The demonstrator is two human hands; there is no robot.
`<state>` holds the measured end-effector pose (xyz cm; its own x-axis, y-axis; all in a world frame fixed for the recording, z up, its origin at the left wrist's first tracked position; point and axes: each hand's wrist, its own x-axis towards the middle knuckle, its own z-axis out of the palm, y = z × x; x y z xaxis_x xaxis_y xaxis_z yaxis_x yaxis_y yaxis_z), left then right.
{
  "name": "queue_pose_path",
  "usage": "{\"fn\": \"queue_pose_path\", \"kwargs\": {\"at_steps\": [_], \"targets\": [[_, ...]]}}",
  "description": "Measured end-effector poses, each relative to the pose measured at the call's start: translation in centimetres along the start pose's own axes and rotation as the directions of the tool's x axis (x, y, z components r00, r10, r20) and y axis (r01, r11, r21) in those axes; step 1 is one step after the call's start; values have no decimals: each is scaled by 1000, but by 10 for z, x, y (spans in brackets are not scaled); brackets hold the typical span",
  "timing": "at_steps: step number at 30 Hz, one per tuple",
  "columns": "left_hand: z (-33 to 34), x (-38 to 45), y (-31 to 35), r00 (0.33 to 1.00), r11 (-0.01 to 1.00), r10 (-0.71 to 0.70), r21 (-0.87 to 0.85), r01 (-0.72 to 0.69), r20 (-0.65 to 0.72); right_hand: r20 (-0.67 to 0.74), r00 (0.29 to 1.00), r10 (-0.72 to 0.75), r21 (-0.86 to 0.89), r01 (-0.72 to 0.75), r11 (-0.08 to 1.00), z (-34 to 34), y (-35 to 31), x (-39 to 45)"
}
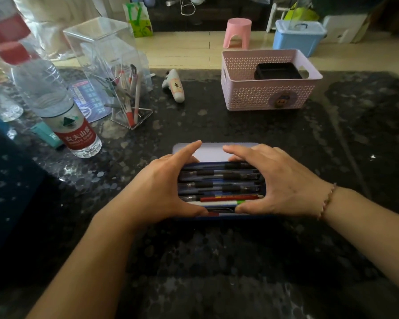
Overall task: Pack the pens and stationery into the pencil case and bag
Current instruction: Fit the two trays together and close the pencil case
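A blue pencil case (211, 153) lies open on the dark table in front of me, its pale lid folded back on the far side. Several pens (219, 188) fill it side by side, mostly dark ones, with a red pencil and a white pen with a green band nearest me. My left hand (158, 189) grips the case's left end, thumb on the near edge and fingers reaching to the lid. My right hand (278, 183) grips the right end the same way. A clear acrylic pen holder (124, 88) at the back left still holds several pens.
A water bottle (62, 111) with a red label stands at the left beside more bottles. A pink lattice basket (270, 95) with a black box inside sits at the back right. A small white plush toy (174, 86) lies between holder and basket.
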<state>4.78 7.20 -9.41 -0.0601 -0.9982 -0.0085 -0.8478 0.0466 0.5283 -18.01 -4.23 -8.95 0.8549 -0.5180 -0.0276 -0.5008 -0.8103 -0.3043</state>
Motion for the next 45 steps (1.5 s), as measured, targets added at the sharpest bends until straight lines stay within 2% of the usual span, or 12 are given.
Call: {"fn": "queue_pose_path", "kwargs": {"at_steps": [5, 13, 33, 42, 45], "targets": [[-1, -1, -7, 1000, 999, 15, -30, -16, -28, 19, 1000, -10, 35, 9, 999, -2, 6, -7], [4, -3, -15, 996, 998, -32, -43, 36, 88, 129, 987, 99, 69, -109, 992, 8, 22, -19], [13, -5, -16, 989, 997, -72, 38, 67, 128, 131, 982, 137, 117, -153, 981, 21, 30, -24], [12, -6, -15, 988, 997, -72, 33, 69, 133, 161, 973, 165, 68, -177, 982, 25, 26, -25], [8, -11, -20, 984, 993, -115, 13, 115, 134, 109, 979, 173, 28, -177, 984, 28, 25, -33]]}}
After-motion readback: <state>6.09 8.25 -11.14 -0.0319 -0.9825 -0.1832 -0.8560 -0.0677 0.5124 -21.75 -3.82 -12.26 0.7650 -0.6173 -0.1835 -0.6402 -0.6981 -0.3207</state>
